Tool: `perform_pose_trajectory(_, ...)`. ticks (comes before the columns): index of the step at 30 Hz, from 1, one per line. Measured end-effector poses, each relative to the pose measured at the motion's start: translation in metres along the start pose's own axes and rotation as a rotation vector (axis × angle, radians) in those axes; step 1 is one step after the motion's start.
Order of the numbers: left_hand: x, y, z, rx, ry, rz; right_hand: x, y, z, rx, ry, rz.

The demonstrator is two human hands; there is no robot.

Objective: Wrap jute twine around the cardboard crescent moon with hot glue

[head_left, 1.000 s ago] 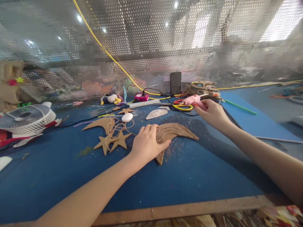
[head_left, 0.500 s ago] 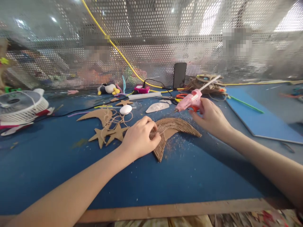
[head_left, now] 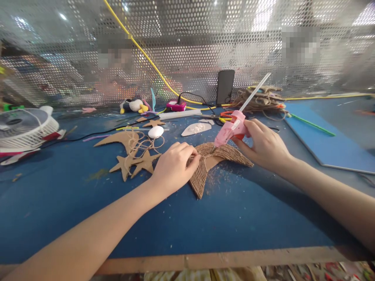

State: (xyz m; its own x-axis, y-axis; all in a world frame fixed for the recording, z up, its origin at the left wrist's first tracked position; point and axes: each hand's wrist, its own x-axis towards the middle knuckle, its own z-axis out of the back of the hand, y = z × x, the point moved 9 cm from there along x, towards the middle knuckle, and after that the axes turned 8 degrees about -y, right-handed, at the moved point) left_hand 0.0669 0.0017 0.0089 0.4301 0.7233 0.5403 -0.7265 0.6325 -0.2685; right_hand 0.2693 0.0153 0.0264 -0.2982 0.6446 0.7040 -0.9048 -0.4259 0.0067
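A cardboard crescent (head_left: 200,182), largely covered in rows of brown twine, lies on the blue table. My left hand (head_left: 176,166) rests over its left part, thumb and fingertips pinched on the twine at the inner rows. In my right hand (head_left: 265,146) is a pink glue gun (head_left: 231,130) with a clear glue stick rising out of its back. Its nozzle points down at the inner edge of the twine rows; whether it touches I cannot tell. Loose twine (head_left: 142,144) lies in loops left of my left hand, over cardboard stars (head_left: 145,164) and a bare cardboard crescent (head_left: 117,139).
Behind the crescent lie a white egg-shaped piece (head_left: 156,132), a pale plate-like scrap (head_left: 195,129) and orange-handled scissors (head_left: 225,115). A phone (head_left: 225,86) leans on the perforated metal wall. A white fan (head_left: 25,127) stands left, a blue board (head_left: 331,136) right.
The glue gun has come down and left, its nozzle now over the crescent and its body tilted more steeply. My left hand stays on the crescent, fingertips pinched closer together.
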Motion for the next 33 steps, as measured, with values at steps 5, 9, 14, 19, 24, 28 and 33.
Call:
perform_pose_trajectory(5,0.001,0.012,-0.006,-0.174,0.051,0.166,-0.001,0.001,-0.001,-0.002,0.005,0.016)
perform_pose_trajectory(9,0.001,0.019,-0.009,-0.3,0.077,0.259,-0.001,0.004,-0.002,-0.014,0.01,0.039)
perform_pose_trajectory(14,0.001,0.021,-0.011,-0.406,0.089,0.26,-0.001,0.004,-0.003,-0.037,0.014,0.039)
perform_pose_trajectory(19,0.003,0.017,-0.009,-0.398,0.083,0.217,-0.001,0.004,-0.003,-0.039,0.016,0.048)
perform_pose_trajectory(24,0.003,0.016,-0.01,-0.39,0.079,0.228,-0.001,0.006,-0.004,-0.041,0.021,0.053)
perform_pose_trajectory(28,0.004,0.012,-0.01,-0.373,0.076,0.2,-0.002,0.008,-0.006,-0.039,0.027,0.071)
perform_pose_trajectory(33,0.003,0.011,-0.011,-0.338,0.087,0.193,-0.004,0.009,-0.008,-0.024,0.041,0.08)
